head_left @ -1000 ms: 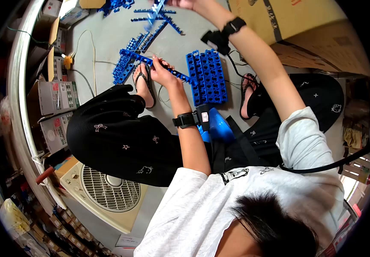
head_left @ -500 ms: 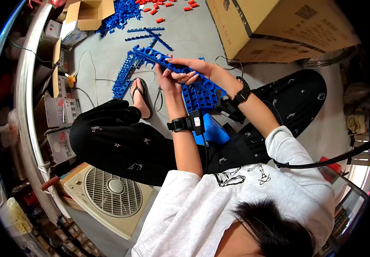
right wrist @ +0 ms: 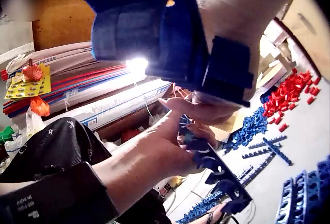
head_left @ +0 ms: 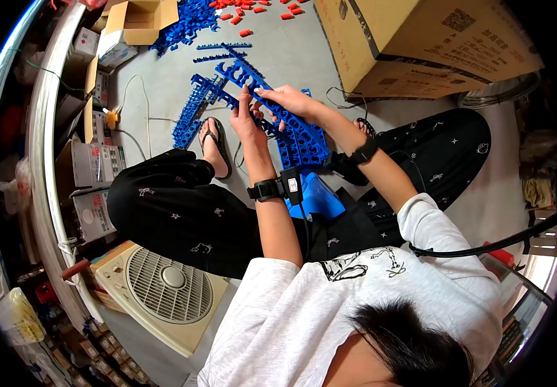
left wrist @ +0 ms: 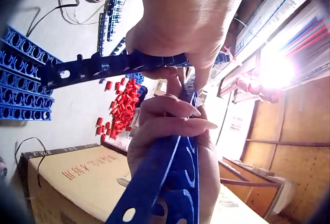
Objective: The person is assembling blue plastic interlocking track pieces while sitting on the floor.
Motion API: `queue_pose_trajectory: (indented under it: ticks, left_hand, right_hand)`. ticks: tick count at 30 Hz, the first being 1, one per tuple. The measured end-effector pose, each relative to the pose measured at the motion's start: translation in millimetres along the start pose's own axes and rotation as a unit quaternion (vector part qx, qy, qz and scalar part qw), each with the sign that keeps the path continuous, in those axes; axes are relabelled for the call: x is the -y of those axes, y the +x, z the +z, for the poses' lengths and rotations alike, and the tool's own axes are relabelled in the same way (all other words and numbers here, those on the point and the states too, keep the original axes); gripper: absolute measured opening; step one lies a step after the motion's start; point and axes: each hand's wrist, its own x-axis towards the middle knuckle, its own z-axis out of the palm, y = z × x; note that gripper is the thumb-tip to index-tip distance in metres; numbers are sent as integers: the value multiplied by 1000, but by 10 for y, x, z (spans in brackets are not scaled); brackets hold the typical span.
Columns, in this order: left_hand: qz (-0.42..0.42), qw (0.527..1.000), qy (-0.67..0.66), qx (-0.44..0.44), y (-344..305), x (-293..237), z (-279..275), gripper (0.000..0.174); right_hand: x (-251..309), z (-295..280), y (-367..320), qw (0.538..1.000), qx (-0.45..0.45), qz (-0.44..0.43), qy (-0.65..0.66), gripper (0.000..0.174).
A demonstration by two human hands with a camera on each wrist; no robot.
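My left hand (head_left: 246,124) grips a narrow blue plastic strip (left wrist: 103,69) with a row of rounded notches along it. Beside it, my right hand (head_left: 292,103) holds a second notched blue strip (left wrist: 170,183), its fingers wrapped over the edge. The two strips cross at an angle, and the hands meet where they cross. In the right wrist view, the right hand's strip (right wrist: 144,28) looms large in front, while the left hand's strip (right wrist: 219,177) points down toward the floor. Below the hands stands a block of joined blue strips (head_left: 301,151).
More blue strips (head_left: 191,119) lie on the floor by the left foot. Farther off are a heap of small blue pieces (head_left: 191,26) and scattered red pieces (head_left: 246,32). A large cardboard box (head_left: 414,48) stands at the right, a box fan (head_left: 169,290) at the left.
The right hand has come back from far forward, bringing a blue strip to the left hand. Since half a second ago, that strip has turned steeper and the crossing strips have spread apart.
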Motion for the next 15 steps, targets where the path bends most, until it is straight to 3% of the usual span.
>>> queue_pose_trajectory:
  ticks: [4,7,11,14,15]
  left_hand:
    - [-7,1000,18,-19,-3,11,10,28]
    - [-11,999,35,-34,-2,-5,12,29]
    - [-30,998,60,10,17,-6,3,38]
    - [-30,997,68,2,17,-6,7,23]
    - [-31,997,68,2,13,-10,7,23]
  right_hand:
    - [-40,-32,44,999,12,-24,28,49]
    - [-27,-91,47,999,-31,-22,16,53]
    - [21,-166,23,1000,-4,-1,-7,57]
    - [-26,-257,66,1000,9,-14,14,57]
    - [-66,-340,139,998,6,-22,-50,55]
